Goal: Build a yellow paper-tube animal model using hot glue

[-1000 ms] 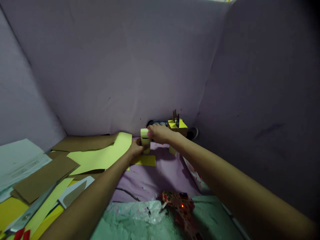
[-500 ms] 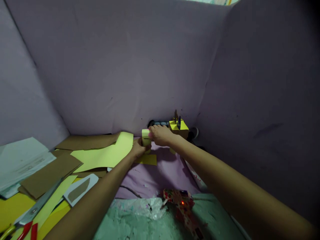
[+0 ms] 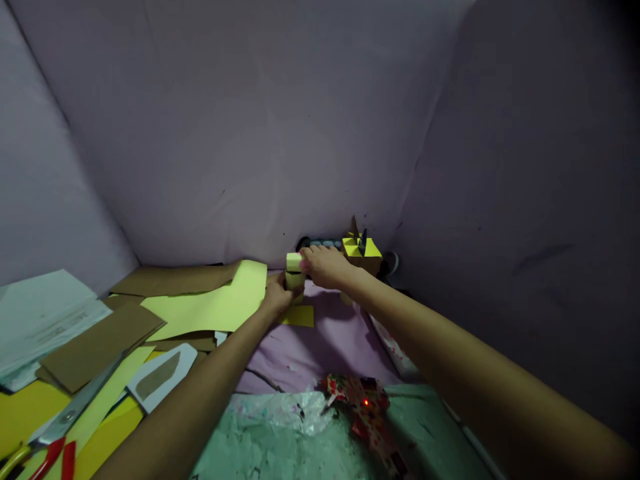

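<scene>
My left hand (image 3: 277,295) grips the side of a small upright pale-yellow paper piece (image 3: 295,281), its fingers wrapped round the lower part. From the right, my right hand (image 3: 325,265) pinches a pale-yellow paper cap or folded strip (image 3: 294,262) at the top of that piece. A dark line shows between the two; whether they touch I cannot tell. Just below lies a flat yellow paper strip (image 3: 303,316) on the purple cloth. Behind my right hand stands a small brown box (image 3: 367,266) with a yellow paper top and dark pointed bits sticking up.
Left of my hands lie a long pale-yellow sheet (image 3: 210,309), brown cardboard pieces (image 3: 103,343) and a white cut-out card (image 3: 165,375). Scissors (image 3: 75,417) rest at the lower left. A red patterned glue gun (image 3: 367,413), its light lit, lies on the green surface (image 3: 280,447) in front.
My right hand has shifted slightly right and up, and the top paper piece now sits more apart from the lower one, with a wider dark gap. My left hand keeps its hold.
</scene>
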Available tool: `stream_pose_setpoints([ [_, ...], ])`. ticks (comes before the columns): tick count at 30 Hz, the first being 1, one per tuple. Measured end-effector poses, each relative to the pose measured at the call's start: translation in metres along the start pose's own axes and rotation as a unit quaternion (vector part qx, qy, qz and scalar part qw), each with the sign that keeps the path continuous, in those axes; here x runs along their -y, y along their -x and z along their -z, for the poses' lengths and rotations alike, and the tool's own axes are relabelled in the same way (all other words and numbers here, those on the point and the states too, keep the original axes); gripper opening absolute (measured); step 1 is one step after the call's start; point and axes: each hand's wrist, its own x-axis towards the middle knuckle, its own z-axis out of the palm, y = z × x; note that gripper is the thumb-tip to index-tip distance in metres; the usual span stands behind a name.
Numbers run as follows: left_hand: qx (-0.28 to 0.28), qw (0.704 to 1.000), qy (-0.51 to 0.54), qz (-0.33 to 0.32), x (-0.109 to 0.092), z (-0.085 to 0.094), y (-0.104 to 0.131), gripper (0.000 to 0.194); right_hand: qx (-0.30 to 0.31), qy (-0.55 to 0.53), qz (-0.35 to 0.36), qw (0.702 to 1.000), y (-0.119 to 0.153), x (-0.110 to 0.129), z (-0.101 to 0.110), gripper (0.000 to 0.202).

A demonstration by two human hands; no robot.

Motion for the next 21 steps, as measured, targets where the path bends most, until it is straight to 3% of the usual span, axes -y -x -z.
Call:
stream_pose_setpoints([
  [10,0.056,0.997,-0.044,-0.019,-0.003,-0.002,0.003,0.025,0.040,-0.014,0.018,0.999,-0.004,-0.002,0.003,0.037],
  [15,0.061,0.995,-0.079,-0.009,-0.004,0.004,-0.002,0.028,0.025,-0.021,0.002,0.999,-0.010,-0.004,0.003,0.049],
  [21,0.072,0.991,-0.109,0.007,-0.021,0.007,0.003,0.029,-0.004,-0.037,0.006,0.999,-0.012,-0.003,0.004,0.059],
])
